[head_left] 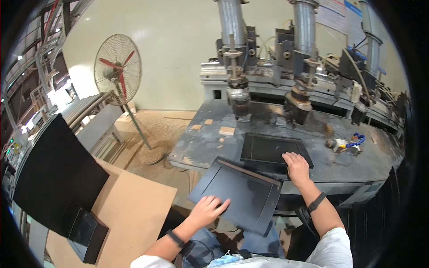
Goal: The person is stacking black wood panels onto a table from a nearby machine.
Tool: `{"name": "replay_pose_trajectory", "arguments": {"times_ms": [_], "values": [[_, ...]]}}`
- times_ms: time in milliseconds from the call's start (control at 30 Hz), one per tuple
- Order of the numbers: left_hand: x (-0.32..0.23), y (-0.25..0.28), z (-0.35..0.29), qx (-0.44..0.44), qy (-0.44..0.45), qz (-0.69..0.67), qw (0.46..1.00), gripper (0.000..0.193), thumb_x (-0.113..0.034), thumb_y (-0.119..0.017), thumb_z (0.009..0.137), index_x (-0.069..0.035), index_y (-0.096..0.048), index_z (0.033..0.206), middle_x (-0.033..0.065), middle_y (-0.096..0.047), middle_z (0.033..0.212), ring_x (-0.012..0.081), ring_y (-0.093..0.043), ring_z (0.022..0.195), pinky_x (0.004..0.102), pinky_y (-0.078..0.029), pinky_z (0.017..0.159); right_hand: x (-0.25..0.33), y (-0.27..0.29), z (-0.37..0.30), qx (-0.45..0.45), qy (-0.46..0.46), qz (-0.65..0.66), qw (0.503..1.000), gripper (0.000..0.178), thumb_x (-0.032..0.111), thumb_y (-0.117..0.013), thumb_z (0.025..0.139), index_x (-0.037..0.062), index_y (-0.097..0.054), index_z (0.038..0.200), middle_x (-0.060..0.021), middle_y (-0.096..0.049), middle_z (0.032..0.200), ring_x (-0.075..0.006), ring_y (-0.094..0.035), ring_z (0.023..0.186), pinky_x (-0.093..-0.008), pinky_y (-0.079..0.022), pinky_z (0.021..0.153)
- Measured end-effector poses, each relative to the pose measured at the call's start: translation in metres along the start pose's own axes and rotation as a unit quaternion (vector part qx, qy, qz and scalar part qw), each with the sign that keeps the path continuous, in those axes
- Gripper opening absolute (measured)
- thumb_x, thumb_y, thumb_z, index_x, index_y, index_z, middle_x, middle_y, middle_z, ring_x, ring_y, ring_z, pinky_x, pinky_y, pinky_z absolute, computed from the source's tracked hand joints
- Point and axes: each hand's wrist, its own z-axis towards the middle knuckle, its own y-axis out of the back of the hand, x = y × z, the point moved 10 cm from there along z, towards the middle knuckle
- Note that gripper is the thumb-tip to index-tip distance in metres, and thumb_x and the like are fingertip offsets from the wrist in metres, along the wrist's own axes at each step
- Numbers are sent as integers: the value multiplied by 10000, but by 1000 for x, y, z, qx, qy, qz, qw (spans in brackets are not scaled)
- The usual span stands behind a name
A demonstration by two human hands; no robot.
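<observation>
A dark framed panel [241,190] slants across my lap, its far edge close to the front of the machine table. My left hand [208,211] grips its near-left edge, fingers on top and thumb apart. On the table lies a second black panel [272,149] with a recessed middle and a raised border. My right hand [296,169] rests on that panel's right part, fingers laid on its surface; the thumb is hard to see. The near panel overlaps the front left corner of the far one in view.
Vertical machine spindles [239,96] stand over the grey table [192,143], which carries wood scraps [227,131] and a blue coiled hose [356,140]. At left, black panels [58,165] stand on a brown board [134,201]. A pedestal fan [117,69] stands behind on a dusty floor.
</observation>
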Motion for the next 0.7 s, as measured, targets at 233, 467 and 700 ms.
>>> {"name": "replay_pose_trajectory", "arguments": {"times_ms": [233,467,700], "values": [[15,188,-169,75,193,182,961,287,-145,-613,723,-127,-692,999,9,-627,946,186,-569,855,348,-444,724,-10,-98,42,99,-39,93,990,449,307,-673,800,59,-608,1168,-133,-601,1232,-310,-534,1181,-395,-431,998],[11,326,-366,100,463,457,753,348,-77,-572,760,-77,-647,1099,53,-651,1069,256,-595,980,387,-449,819,-6,-102,53,140,-59,130,980,464,188,-687,784,62,-595,1221,-123,-576,1279,-318,-486,1231,-401,-380,1040],[73,366,-481,102,557,472,675,433,7,-587,699,-97,-627,1117,26,-629,1057,228,-564,1000,372,-450,837,-76,-33,82,32,30,71,997,471,67,-591,885,27,-471,1339,-136,-481,1369,-282,-429,1289,-368,-314,1079]]}}
